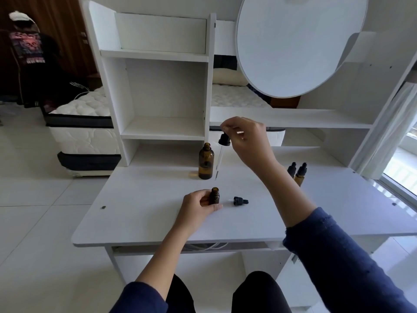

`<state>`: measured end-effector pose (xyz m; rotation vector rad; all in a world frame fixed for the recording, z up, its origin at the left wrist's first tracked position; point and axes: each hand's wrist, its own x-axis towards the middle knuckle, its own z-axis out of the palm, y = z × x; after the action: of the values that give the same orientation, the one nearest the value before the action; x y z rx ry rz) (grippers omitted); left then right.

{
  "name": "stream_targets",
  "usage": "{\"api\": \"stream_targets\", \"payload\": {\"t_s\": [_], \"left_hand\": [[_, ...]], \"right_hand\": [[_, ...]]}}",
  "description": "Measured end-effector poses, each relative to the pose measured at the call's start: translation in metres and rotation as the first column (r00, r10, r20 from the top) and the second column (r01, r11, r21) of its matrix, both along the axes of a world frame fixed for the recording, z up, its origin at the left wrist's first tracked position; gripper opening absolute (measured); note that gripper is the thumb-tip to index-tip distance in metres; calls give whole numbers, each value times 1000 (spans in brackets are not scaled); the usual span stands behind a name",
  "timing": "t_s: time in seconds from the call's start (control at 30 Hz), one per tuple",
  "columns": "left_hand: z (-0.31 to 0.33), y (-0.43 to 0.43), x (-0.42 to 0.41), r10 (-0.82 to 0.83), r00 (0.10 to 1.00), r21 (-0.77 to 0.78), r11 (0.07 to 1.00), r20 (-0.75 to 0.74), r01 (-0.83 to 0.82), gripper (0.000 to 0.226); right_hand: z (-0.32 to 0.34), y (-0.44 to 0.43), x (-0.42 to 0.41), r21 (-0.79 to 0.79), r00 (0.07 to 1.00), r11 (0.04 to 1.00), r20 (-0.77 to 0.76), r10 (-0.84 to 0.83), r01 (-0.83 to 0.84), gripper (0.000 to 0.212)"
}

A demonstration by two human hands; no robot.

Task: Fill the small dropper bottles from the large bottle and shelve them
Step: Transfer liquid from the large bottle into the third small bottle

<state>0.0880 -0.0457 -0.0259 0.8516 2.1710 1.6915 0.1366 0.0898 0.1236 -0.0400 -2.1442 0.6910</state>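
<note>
The left hand (196,206) gripped a small uncapped bottle (214,196) upright on the white desk (140,211), with its dropper cap (240,201) lying just beside it. The right hand (247,137) pinched the large dropper (224,141) by its bulb (glass tube hanging down) just right of the open large bottle (206,161). Two capped bottles (298,171) stood behind the right forearm.

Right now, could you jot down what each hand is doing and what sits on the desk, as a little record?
Left hand: grips small open amber glass bottle on white desk
Right hand: pinches long black-capped glass dropper, held up beside large open amber glass bottle
Lying on desk: small black dropper cap, right of the small bottle
Far right: two capped amber dropper bottles, upright
</note>
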Motion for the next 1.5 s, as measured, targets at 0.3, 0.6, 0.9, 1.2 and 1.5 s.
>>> {"api": "stream_targets", "payload": {"t_s": [0.3, 0.6, 0.9, 1.2, 1.5], "left_hand": [[0, 0, 0, -4, 1000, 1, 1000, -19, 4, 30], [-1, 0, 0, 4, 1000, -3, 1000, -24, -4, 31], [-1, 0, 0, 5, 1000, 1, 1000, -16, -5, 32], [-2, 0, -1, 5, 1000, -6, 1000, -23, -5, 36], [-3, 0, -1, -6, 1000, 2, 1000, 7, 6, 31]], "right_hand": [[-12, -3, 5, -20, 1000, 1000, 17, 14, -13, 11], [-20, -3, 5, 4, 997, 1000, 69, 19, -19, 13], [-21, -3, 3, 31, 997, 999, 75, 13, -15, 18], [-15, -4, 3, -9, 993, 999, 109, 34, -33, 13], [20, 6, -33, -71, 991, 997, -121, -53, 44, 11]]}}
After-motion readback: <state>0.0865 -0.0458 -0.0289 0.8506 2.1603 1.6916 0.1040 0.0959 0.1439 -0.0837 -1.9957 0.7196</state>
